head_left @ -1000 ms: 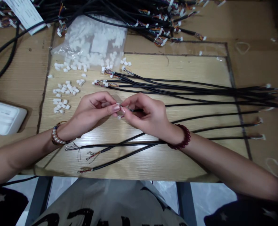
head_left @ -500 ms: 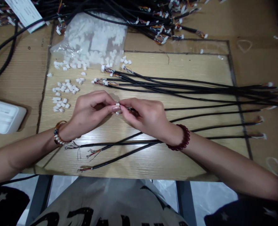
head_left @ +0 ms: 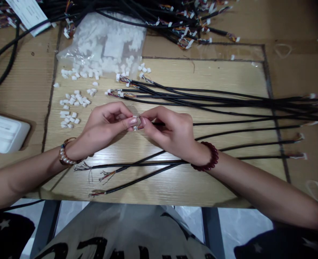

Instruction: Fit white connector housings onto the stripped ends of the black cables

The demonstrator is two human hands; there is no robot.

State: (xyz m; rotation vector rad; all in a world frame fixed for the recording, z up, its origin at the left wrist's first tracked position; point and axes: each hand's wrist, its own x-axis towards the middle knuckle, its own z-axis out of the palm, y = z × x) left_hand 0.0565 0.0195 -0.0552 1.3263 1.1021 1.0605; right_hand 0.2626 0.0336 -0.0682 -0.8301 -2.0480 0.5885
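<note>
My left hand [head_left: 109, 122] pinches a small white connector housing [head_left: 135, 117] between thumb and forefinger, above the middle of the board. Close on its right, my right hand [head_left: 166, 131] is closed, thumb against forefinger, on the thin wires at the end of a black cable [head_left: 215, 123]. That cable runs from under the right hand off to the right. Just below the housing, bare wire ends [head_left: 135, 128] stick out between the two hands. Whether any wire sits inside the housing cannot be made out. Below the hands lie black cables [head_left: 137, 177] with stripped, fanned-out wire ends.
Loose white housings [head_left: 78, 99] lie in groups at the left, below a clear plastic bag [head_left: 110, 46] of them. Cables with housings on their ends [head_left: 175, 95] stretch across behind my hands. A cable bundle [head_left: 153, 14] lies at the back, a white box-shaped device [head_left: 6, 131] at far left.
My right hand has drawn slightly to the right, widening the gap between the fingertips. More of the housing and wires shows. The left hand has barely moved.
</note>
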